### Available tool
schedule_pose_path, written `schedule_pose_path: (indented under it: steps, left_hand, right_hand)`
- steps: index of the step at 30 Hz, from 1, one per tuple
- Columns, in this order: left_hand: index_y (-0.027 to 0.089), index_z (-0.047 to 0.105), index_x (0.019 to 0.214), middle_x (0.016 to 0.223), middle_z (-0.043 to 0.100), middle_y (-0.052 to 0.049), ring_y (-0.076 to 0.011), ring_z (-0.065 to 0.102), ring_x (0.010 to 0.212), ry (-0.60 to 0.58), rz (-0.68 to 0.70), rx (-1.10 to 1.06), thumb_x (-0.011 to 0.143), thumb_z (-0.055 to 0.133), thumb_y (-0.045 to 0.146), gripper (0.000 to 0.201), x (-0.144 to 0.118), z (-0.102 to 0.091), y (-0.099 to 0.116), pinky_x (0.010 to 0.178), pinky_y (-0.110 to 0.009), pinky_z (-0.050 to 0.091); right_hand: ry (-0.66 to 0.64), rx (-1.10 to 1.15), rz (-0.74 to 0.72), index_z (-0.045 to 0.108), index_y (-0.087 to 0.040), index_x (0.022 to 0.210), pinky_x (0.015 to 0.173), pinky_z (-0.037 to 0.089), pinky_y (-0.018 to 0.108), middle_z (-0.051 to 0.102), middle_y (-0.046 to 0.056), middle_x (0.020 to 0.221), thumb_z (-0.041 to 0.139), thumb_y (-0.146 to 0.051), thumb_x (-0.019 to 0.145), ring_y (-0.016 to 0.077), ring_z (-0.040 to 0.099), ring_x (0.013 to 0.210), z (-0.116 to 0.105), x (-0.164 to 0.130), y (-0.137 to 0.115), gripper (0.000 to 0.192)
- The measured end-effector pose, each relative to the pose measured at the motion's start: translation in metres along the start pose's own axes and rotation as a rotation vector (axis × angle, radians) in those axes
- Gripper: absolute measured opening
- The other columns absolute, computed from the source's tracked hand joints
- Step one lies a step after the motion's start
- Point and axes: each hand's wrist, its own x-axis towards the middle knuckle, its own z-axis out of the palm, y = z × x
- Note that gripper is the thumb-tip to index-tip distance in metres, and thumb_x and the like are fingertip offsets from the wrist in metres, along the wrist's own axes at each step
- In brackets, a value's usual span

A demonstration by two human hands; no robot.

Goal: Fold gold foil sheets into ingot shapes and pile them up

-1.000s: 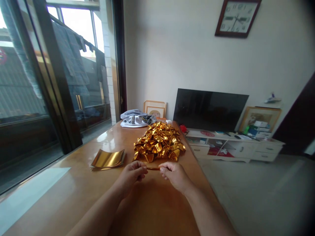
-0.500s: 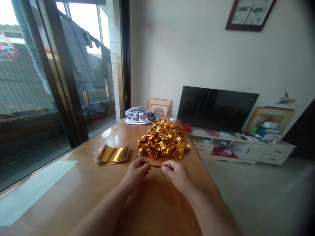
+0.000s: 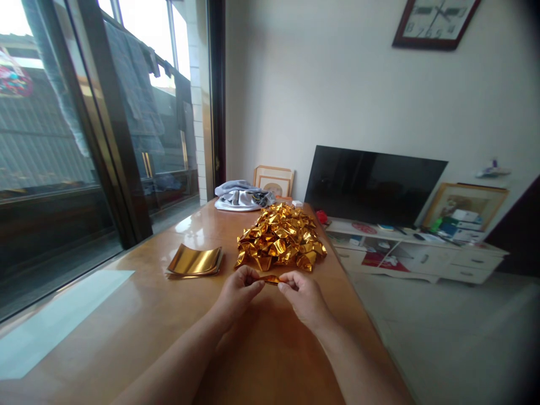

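Between my two hands is a small folded piece of gold foil paper (image 3: pixel 270 279), held just above the wooden table (image 3: pixel 189 320). My left hand (image 3: pixel 239 289) pinches its left end between thumb and fingers. At the right end, the thumb and fingers of my right hand (image 3: pixel 302 295) are closed on the same piece. Right behind it rises a heap of folded gold foil pieces (image 3: pixel 282 236). To the left of the heap lies a stack of flat gold foil sheets (image 3: pixel 194 260), its top sheet curling up at the edges.
Bundled grey and white cloth (image 3: pixel 240 197) sits at the table's far end, before leaning picture frames (image 3: pixel 274 179). A pale sheet (image 3: pixel 63 320) lies along the left edge. Beyond the right edge stand a low white cabinet (image 3: pixel 426 256) and a television (image 3: pixel 375 185).
My fingers have come slightly closer together on the foil piece. It was a thin strip and now shows a wider, slightly opened gold face. The view has shifted a little.
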Motion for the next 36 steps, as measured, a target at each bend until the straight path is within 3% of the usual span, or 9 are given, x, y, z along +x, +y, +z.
schedule_pose_path:
  steps: [14,25,33,36]
  left_hand:
    - [0.016,0.058,0.081,0.068,0.054,0.004,-0.0101,0.045,0.06,0.077,0.03,0.069,0.074,0.074,0.035,0.025,-0.001,0.004,0.003,0.059,-0.023,0.034]
    - [0.017,0.063,0.08,0.067,0.057,0.001,-0.012,0.046,0.06,0.097,0.104,0.133,0.077,0.072,0.042,0.027,-0.002,0.006,0.004,0.056,-0.023,0.033]
    - [0.019,0.064,0.075,0.069,0.058,0.0,-0.0153,0.049,0.065,0.159,0.252,0.301,0.081,0.066,0.035,0.016,-0.008,0.009,0.009,0.062,-0.025,0.035]
    - [0.021,0.064,0.073,0.072,0.059,-0.002,-0.0171,0.051,0.07,0.125,0.325,0.388,0.082,0.063,0.031,0.014,-0.011,0.01,0.015,0.066,-0.027,0.036]
  right_hand:
    - [0.083,-0.089,-0.081,0.063,-0.019,0.104,0.063,0.046,0.028,0.067,0.001,0.075,0.065,-0.032,0.079,0.0167,0.059,0.064,0.006,-0.002,0.004,0.027]
    - [0.069,-0.061,-0.018,0.062,-0.019,0.101,0.063,0.046,0.028,0.066,0.001,0.075,0.064,-0.033,0.078,0.0165,0.058,0.066,0.006,-0.003,0.0,0.027]
    - [0.072,0.015,0.112,0.061,-0.018,0.102,0.056,0.042,0.025,0.061,-0.001,0.072,0.063,-0.037,0.079,0.0155,0.055,0.063,0.011,-0.005,0.007,0.03]
    - [0.086,-0.013,0.115,0.062,-0.018,0.099,0.054,0.04,0.024,0.061,-0.001,0.071,0.064,-0.037,0.078,0.0152,0.054,0.062,0.014,-0.004,0.01,0.028]
